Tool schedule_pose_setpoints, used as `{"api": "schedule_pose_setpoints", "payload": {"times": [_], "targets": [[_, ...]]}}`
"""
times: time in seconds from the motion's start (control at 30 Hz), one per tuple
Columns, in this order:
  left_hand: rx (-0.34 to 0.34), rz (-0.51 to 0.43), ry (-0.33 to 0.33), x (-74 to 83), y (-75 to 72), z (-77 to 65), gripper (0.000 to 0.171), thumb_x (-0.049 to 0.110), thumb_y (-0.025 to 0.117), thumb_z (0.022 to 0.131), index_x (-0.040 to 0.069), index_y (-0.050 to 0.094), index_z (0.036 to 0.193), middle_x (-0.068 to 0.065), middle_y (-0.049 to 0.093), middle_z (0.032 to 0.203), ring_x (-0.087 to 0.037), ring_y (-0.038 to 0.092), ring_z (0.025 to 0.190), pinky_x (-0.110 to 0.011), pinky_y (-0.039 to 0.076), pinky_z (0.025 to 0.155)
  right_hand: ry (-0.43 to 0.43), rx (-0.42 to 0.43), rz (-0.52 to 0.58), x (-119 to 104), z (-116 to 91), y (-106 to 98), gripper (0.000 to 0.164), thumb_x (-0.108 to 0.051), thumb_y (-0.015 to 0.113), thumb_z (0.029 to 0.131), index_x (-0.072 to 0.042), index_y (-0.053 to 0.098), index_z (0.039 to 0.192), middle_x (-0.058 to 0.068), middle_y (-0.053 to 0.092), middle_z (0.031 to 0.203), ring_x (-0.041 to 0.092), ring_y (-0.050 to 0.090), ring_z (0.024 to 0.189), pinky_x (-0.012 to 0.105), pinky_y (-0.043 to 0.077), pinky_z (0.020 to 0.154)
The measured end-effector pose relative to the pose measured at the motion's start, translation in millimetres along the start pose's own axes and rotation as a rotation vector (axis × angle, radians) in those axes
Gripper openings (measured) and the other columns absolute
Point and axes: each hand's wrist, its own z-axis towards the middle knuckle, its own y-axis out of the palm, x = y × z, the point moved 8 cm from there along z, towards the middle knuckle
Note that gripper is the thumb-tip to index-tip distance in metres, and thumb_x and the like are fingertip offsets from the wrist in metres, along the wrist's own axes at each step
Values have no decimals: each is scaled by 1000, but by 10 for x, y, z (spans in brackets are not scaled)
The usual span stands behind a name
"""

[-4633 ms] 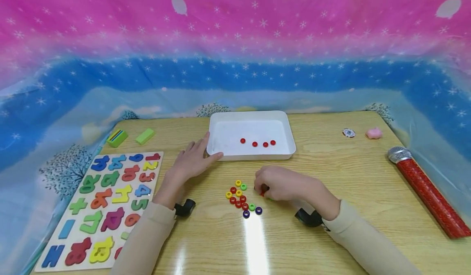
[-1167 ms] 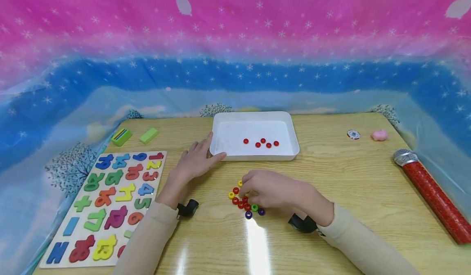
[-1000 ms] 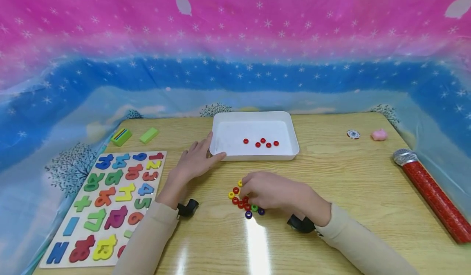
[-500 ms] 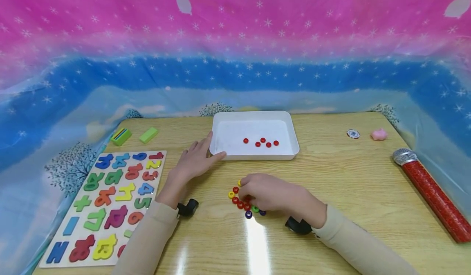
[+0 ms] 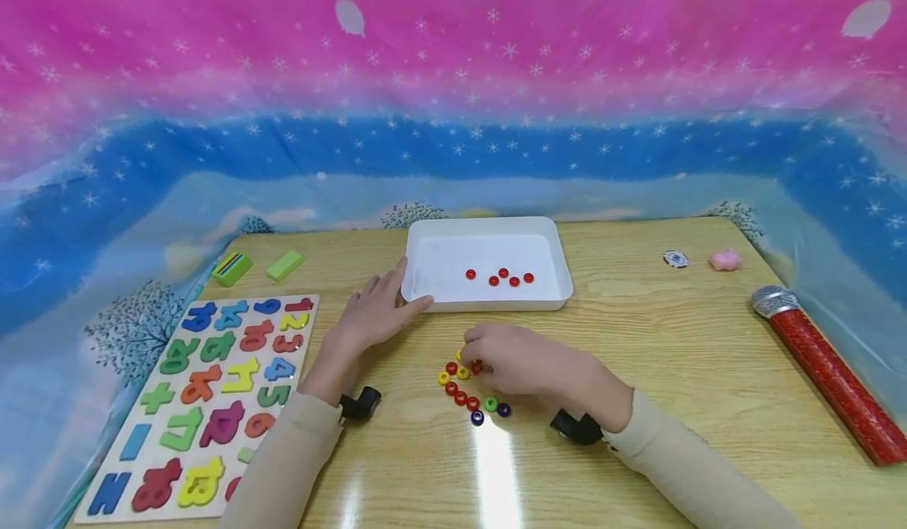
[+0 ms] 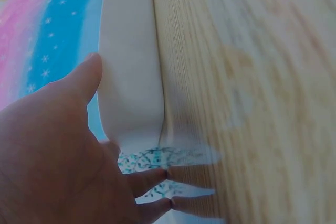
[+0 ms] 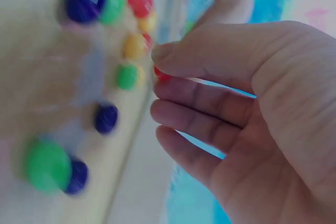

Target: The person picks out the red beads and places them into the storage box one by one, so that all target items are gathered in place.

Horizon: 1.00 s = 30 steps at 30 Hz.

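My right hand (image 5: 527, 360) pinches a red bead (image 7: 161, 74) between thumb and fingertips, just above the loose beads on the table. Those beads are ring-shaped: red (image 5: 460, 397), yellow (image 5: 443, 378), green (image 5: 491, 404) and dark purple (image 5: 478, 418); the hand hides some of them. At the front left corner of a white tray (image 5: 489, 305), my left hand (image 5: 372, 312) rests with its fingers spread and fairly straight, the thumb against the tray's side (image 6: 131, 66). Several red beads (image 5: 504, 273) lie inside the tray.
A number puzzle board (image 5: 152, 462) lies at the left, with two green blocks (image 5: 285, 265) behind it. To the right are a poker chip (image 5: 676, 259), a small pink pig (image 5: 725, 259) and a red microphone (image 5: 825, 368). A patterned cloth (image 5: 453, 147) encloses the table.
Over the earlier frames another red bead came to lie in the tray. My right hand went back to the loose beads and has now lifted a red one slightly. The left hand stays put.
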Motion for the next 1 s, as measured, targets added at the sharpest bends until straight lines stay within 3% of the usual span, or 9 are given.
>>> {"api": "schedule_pose_setpoints", "payload": {"times": [0.23,0.43,0.73,1.0], "targets": [[-7,-2,-9,-23,-3,-8,94,83,31,76,34,-7,148,-6,14,157,-35,8,145,-65,9,110,113,172,35,360,-14,-380,13,-12,67,82,-17,70,94,-8,60,90,11,54,81,24,47,73],[-11,-5,-9,-48,-18,-29,92,81,31,78,35,-8,148,-6,14,157,-36,8,144,-66,8,110,228,267,19,741,0,-462,14,-10,68,82,-14,70,95,-2,62,92,18,57,86,29,49,76],[-6,-4,3,-38,2,-7,93,82,30,77,36,-9,147,-5,14,157,-36,8,144,-66,9,109,302,270,161,1110,182,-344,16,-11,61,86,-11,70,99,-1,63,92,14,54,80,27,47,73],[-18,-8,8,15,7,6,92,81,31,77,36,-7,147,-5,14,157,-35,8,145,-66,9,110,370,187,187,1290,291,-279,14,-5,60,83,-9,71,91,2,66,88,17,50,76,29,42,69]]}}
